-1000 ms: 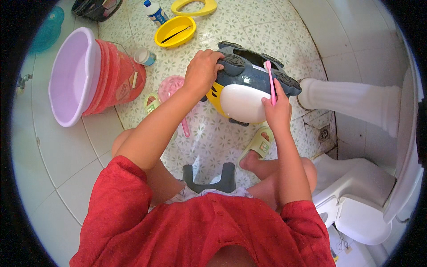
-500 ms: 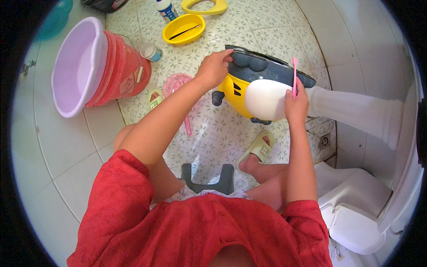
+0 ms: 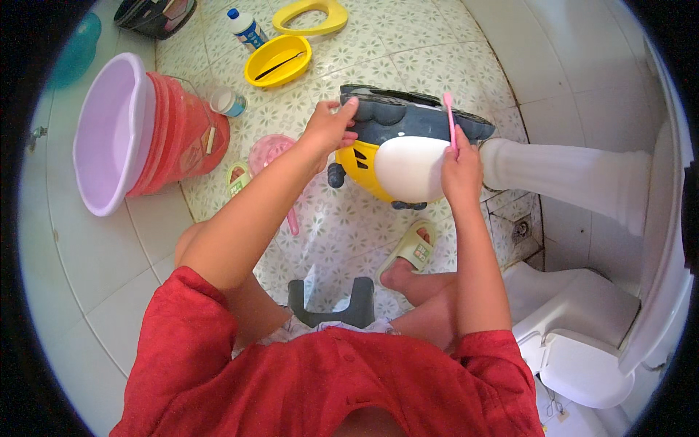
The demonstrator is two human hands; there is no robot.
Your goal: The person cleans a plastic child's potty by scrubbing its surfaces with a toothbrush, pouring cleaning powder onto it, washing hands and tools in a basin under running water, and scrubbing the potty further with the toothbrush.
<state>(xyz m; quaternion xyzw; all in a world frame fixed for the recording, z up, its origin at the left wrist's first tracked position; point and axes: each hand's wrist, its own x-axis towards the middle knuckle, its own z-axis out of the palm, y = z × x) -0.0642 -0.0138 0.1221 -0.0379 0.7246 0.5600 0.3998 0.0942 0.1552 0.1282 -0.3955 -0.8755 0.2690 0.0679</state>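
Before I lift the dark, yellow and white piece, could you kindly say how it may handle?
The moulded piece has crisp contours, so is probably stiff; its smooth white panel may feel slippery, and its curved yellow side might rock.

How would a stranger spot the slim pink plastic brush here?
Find the big, rounded grey, yellow and white glossy object. Near its right end, the bare right hand grips the slim pink plastic brush. Unlike the round, translucent pink dipper on the floor, it's thin and hand-held.
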